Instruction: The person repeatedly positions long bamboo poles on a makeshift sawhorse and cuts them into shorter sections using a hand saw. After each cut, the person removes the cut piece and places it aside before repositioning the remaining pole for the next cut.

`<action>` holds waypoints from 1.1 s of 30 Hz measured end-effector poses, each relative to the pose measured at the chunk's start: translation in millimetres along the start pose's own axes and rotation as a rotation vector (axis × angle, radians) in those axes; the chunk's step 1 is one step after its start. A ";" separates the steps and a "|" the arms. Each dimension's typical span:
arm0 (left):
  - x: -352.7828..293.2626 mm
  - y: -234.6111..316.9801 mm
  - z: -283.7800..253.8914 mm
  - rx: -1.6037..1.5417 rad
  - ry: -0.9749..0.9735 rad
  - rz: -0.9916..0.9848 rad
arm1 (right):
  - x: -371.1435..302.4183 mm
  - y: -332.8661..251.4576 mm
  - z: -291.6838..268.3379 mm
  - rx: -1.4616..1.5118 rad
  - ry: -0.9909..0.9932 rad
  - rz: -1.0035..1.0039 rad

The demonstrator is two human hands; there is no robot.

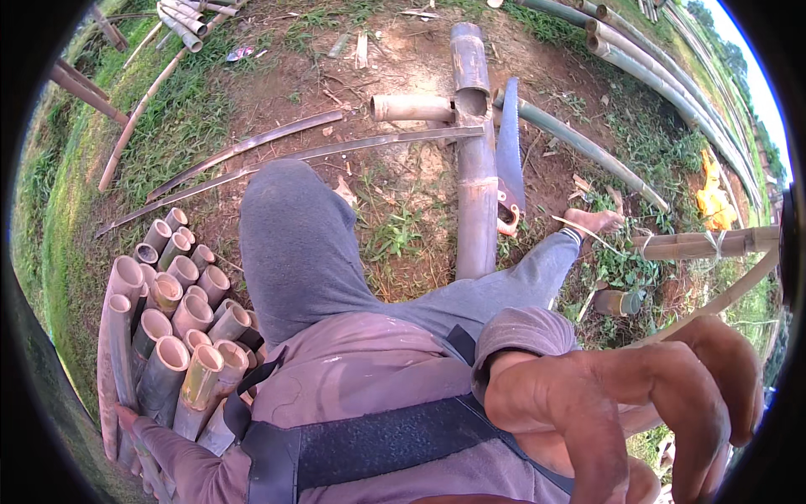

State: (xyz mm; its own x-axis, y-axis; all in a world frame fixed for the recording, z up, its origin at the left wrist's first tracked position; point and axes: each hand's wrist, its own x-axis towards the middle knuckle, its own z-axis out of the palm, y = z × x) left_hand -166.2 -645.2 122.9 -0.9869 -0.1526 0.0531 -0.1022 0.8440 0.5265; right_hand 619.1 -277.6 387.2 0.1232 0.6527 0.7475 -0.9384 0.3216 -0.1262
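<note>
At the lower left, my left hand (126, 417) is against the outer side of a standing cluster of cut bamboo tubes (172, 357). Its fingers look closed round a slender bamboo tube (122, 336) at the edge, though they are partly hidden. My right hand (630, 395) is raised close to the camera at the lower right. Its fingers are bent but apart, with nothing seen in them. In front of me a thick bamboo pole (477, 218) lies on the ground with a notch cut in it. A handsaw (509, 155) lies along its right side.
A short bamboo piece (411, 107) meets the pole's notch from the left. Long split strips (302, 154) cross the ground near my knee. More poles (655, 67) are stacked at the far right, near a yellow cloth (714, 193). A tied bamboo bar (705, 244) is at right.
</note>
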 end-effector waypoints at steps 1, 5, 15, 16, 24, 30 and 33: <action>-9.5 4.2 2.4 -0.050 -0.009 -0.018 | 2.2 -12.8 -4.0 -0.007 0.021 0.045; -29.3 12.2 0.7 -0.212 -0.023 -0.072 | -6.7 -43.4 -11.7 -0.007 0.087 0.130; -58.3 -13.9 -1.5 -0.444 -0.027 -0.176 | -16.4 -41.1 -32.3 0.076 0.052 0.126; -58.6 -1.9 5.7 -0.466 -0.053 -0.168 | -17.4 -22.9 -38.2 0.053 -0.008 -0.063; -70.7 -60.5 -37.4 -0.660 -0.016 -0.277 | 3.1 -35.6 -47.3 0.027 -0.003 0.344; -55.2 -129.7 -115.0 -0.930 -0.033 -0.274 | 3.8 5.6 -60.7 0.310 0.092 0.660; -75.0 -135.9 -124.6 -1.171 0.018 -0.400 | 11.9 37.8 -86.5 0.389 -0.209 0.806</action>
State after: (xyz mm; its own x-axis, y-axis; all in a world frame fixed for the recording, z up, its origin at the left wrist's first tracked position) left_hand -62.7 -812.5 153.1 -0.9091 -0.3088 -0.2798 -0.2137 -0.2309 0.9492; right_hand 613.0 -198.3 334.9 -0.6411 0.4294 0.6361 -0.7619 -0.4554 -0.4605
